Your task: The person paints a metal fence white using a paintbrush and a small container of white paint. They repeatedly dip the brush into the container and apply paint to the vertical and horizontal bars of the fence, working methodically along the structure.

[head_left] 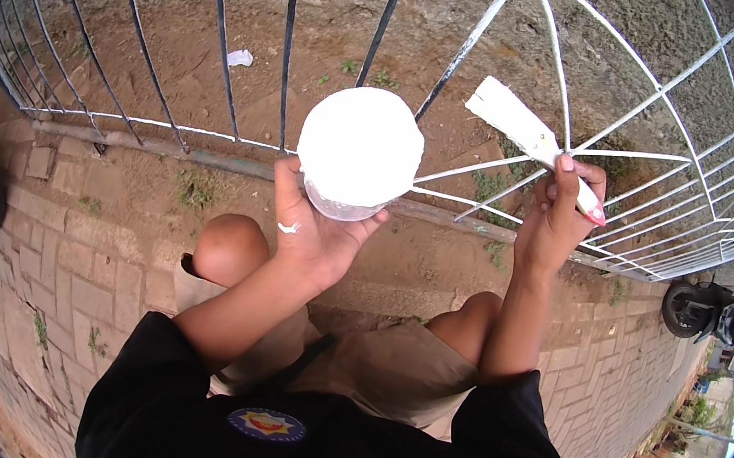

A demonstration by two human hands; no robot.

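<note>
While I am crouching at the metal fence point(221, 71), my left hand point(316, 232) is gripping a cup of white paint point(359, 149) before the bars, and my right hand point(559, 213) is clasping a white-coated paintbrush point(527, 137) against a white-painted bar.

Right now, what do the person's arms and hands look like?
Both arms are bare below short black sleeves. No gloves, watch or rings show. The left hand has a white paint smear near the thumb. The right hand has longish nails and no paint that I can see.
</note>
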